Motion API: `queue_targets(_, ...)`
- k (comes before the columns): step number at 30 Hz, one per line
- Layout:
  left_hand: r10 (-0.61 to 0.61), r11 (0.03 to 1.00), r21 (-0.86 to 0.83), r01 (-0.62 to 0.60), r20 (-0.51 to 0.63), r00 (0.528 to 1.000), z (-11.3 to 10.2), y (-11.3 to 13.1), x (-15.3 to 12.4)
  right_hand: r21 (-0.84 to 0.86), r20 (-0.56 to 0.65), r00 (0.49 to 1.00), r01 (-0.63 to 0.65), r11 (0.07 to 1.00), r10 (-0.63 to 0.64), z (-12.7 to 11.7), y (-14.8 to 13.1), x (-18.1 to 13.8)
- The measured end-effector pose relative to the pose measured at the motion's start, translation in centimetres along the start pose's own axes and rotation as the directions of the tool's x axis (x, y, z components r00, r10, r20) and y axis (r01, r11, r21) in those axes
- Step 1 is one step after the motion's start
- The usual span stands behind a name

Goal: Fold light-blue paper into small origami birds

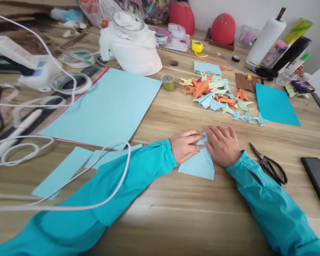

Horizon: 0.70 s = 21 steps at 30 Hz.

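Observation:
A light blue sheet of paper [196, 167], folded so that it narrows to a point at its far end, lies on the table between my hands. My left hand [185, 145] rests on its left side, fingers stretched out and a little apart over the folded part. On the right edge lies my right hand [222, 145], its thumb on the paper and its other fingers spread beyond. Part of the fold is hidden under the fingers. Black-handled scissors [273, 168] lie beside my right wrist. Beyond my hands is a pile of folded paper shapes [210, 92] in orange, pale green and light blue.
A large light blue sheet [104, 106] and cut strips [62, 172] lie at left. A white cable [128, 167] loops over my left sleeve. A thread spool [168, 83], darker blue paper [277, 105] and a phone [318, 183] are also on the table [154, 220].

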<state>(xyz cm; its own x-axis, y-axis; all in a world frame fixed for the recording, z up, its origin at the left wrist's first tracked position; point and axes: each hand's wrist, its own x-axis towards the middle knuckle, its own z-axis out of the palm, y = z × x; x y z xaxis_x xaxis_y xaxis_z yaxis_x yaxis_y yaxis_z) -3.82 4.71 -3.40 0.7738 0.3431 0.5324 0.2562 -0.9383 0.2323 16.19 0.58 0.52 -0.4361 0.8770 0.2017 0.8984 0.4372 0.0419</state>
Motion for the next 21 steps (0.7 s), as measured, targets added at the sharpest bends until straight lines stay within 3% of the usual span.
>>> queue_targets(21,-0.004,0.999,-0.042,0.003,-0.024,1.0,0.09,-0.21,-0.03,-0.016,-0.012,1.0,0.015,1.0,-0.015,-0.02,0.08,-0.05)
